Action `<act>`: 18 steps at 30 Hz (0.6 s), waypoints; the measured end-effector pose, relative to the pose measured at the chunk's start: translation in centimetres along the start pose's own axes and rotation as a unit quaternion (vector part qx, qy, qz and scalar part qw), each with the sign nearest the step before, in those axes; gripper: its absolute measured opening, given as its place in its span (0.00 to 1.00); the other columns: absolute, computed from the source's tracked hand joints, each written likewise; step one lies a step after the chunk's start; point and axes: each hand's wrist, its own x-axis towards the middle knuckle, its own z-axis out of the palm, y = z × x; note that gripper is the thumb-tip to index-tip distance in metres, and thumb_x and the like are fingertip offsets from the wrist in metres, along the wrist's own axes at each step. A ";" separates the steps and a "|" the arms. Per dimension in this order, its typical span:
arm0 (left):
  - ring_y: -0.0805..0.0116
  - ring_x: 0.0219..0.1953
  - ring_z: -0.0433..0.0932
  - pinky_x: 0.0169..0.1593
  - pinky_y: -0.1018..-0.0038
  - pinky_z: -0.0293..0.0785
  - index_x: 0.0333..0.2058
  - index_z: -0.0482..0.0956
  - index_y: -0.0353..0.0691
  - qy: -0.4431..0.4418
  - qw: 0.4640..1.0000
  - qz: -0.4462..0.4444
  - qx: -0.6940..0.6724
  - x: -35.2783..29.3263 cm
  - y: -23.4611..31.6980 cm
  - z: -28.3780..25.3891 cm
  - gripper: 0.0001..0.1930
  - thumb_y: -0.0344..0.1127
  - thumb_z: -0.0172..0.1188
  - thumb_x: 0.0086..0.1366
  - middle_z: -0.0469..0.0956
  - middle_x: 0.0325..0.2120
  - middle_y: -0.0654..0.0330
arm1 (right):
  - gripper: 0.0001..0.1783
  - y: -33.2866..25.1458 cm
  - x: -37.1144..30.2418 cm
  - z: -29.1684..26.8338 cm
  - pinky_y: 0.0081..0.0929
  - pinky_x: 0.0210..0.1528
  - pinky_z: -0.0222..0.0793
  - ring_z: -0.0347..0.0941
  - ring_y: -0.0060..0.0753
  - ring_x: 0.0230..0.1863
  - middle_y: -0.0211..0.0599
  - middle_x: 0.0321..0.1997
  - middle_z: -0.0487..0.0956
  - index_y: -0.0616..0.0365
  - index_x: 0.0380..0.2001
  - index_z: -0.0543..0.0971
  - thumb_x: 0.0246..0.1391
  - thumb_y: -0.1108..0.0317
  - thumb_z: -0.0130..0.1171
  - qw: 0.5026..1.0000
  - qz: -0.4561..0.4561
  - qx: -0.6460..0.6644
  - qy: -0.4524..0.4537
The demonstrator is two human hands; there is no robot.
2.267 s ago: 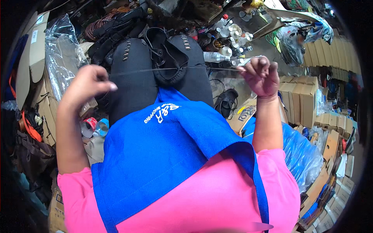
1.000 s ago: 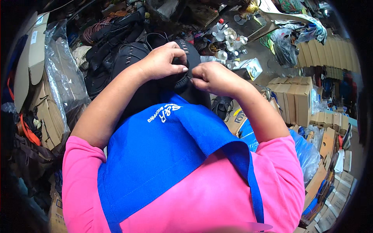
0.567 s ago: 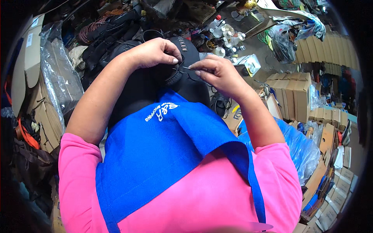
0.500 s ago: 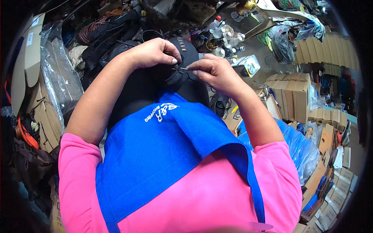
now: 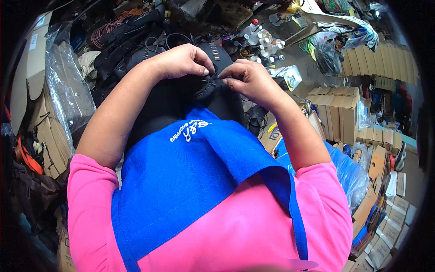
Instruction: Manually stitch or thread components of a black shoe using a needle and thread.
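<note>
A black shoe (image 5: 206,92) with stitching along its edge rests on my lap above the blue apron (image 5: 181,167). My left hand (image 5: 188,62) is closed on the shoe's upper edge, thumb and fingers pinching it. From the right, my right hand (image 5: 249,78) comes up to the same edge, its thumb and index finger pinched on a thin needle (image 5: 217,79). Little of the needle shows against the dark material. Beyond my hands lies another black piece with light stitches (image 5: 215,52); whether it belongs to the same shoe I cannot tell.
Several bottles (image 5: 265,43) and a clear jug (image 5: 289,76) stand beyond my right hand. Flat cardboard boxes (image 5: 335,109) are stacked at right, near blue plastic sheeting (image 5: 344,167). Plastic-wrapped cardboard (image 5: 72,90) leans at left. Black straps and laces (image 5: 156,43) lie ahead.
My right hand has shifted slightly right, and less of the needle shows. My left hand stays at the shoe's edge, its fingers a little lower.
</note>
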 end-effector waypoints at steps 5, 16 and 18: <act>0.66 0.41 0.74 0.51 0.72 0.67 0.37 0.82 0.36 -0.005 1.000 -0.001 0.002 0.1 -0.4 -0.1 0.11 0.30 0.62 0.54 0.76 0.34 0.58 | 0.08 -1.3 1.2 -0.9 0.28 0.36 0.72 0.76 0.36 0.32 0.39 0.29 0.76 0.57 0.33 0.82 0.45 0.72 0.61 0.992 -0.046 -0.110 -0.031; 0.62 0.43 0.73 0.51 0.69 0.68 0.40 0.83 0.43 -0.023 0.988 0.085 0.128 -0.2 -0.8 -0.4 0.13 0.30 0.64 0.54 0.75 0.35 0.57 | 0.12 3.1 1.8 -0.7 0.24 0.46 0.68 0.72 0.26 0.41 0.31 0.34 0.76 0.51 0.41 0.83 0.50 0.67 0.63 0.979 0.035 0.137 -0.149; 0.62 0.43 0.73 0.51 0.69 0.68 0.40 0.83 0.43 -0.027 0.987 0.091 0.131 0.0 -0.8 -0.5 0.13 0.30 0.64 0.53 0.75 0.35 0.58 | 0.13 3.9 2.0 -0.5 0.23 0.48 0.67 0.72 0.23 0.41 0.29 0.35 0.77 0.52 0.42 0.83 0.51 0.67 0.63 0.973 0.042 0.162 -0.160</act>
